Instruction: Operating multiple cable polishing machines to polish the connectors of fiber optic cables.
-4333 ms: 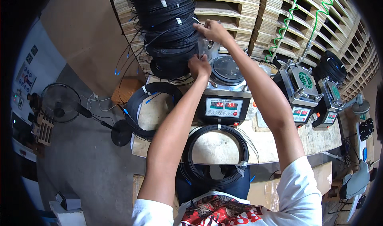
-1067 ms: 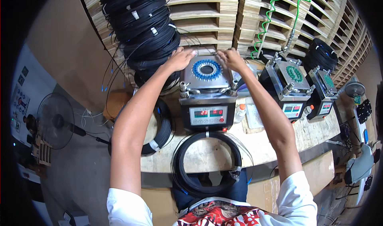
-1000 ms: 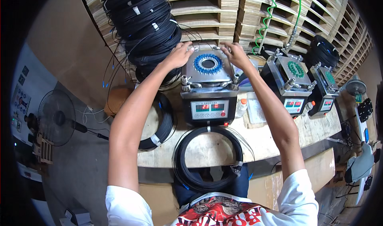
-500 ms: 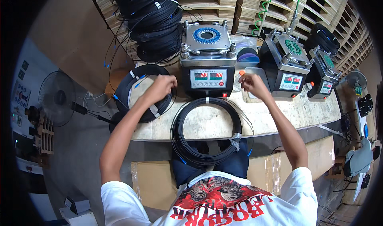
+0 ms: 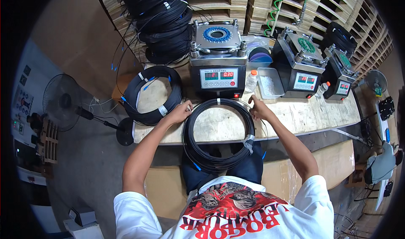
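One blk cable coil (image 5: 216, 163) straddled the near edge of the table (image 5: 295, 117), btwn both hands, w/ clear wrap at its near right. L hand (image 5: 182, 112) was at its far-left rim, fingers curled together; couldn't tell if they'd clamped any cable. R hand (image 5: 260, 109) was at the right rim, index stuck out, other fingers bent; grip couldn't be told either.

Diff vs half a sec ago: L hand had been over the left coil (image 5: 131, 97), R hand by the bottle (image 5: 251, 82); both had since moved to the near coil. Approx 4 s ago the middle machine (image 5: 217, 74) showed a bare round pad; now a metal plate (image 5: 202, 44) w/ a ring of blue connectors (image 5: 228, 34) sat on top.

Containers: clear tray (image 5: 265, 73), right of the orange-capped bottle, had small pale bits in it, too small to ID; bottle contents unclear. 2nd orange-capped bottle (image 5: 322, 88) stood tilted farther right, btwn two machines w/ green rings. Tall cable stack (image 5: 164, 32) stood far left.
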`<state>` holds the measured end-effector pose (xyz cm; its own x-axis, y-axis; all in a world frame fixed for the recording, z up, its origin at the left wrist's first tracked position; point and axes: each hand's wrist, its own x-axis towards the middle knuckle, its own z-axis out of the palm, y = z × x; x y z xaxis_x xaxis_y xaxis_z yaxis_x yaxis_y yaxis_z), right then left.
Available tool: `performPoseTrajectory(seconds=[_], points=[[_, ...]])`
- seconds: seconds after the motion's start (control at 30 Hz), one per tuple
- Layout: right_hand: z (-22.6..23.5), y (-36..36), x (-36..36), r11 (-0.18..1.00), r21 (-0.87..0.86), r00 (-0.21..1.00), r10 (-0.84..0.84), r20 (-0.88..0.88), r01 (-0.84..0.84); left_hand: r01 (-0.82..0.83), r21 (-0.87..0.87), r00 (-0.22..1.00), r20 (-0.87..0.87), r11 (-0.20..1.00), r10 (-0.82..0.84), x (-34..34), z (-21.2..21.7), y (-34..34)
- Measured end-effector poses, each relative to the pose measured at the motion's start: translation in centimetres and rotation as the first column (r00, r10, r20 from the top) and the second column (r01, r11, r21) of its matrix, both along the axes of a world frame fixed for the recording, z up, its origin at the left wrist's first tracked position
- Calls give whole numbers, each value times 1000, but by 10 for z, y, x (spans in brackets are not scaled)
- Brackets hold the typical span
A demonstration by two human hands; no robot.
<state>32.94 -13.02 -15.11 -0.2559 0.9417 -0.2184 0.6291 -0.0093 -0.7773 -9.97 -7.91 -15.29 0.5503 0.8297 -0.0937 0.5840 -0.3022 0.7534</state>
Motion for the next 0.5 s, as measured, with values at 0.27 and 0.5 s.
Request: performPoseTrajectory(seconds=[0.27, 0.5], points=[[74, -45, 17, 983, -174, 997, 56, -51, -64, 20, -434, 987, 152, 901, 51, 1, 60, -27], [126, -81, 5, 928, -355, 939, -16, -343, -114, 124, -542, 955, 294, 831, 49, 11, 100, -58]])
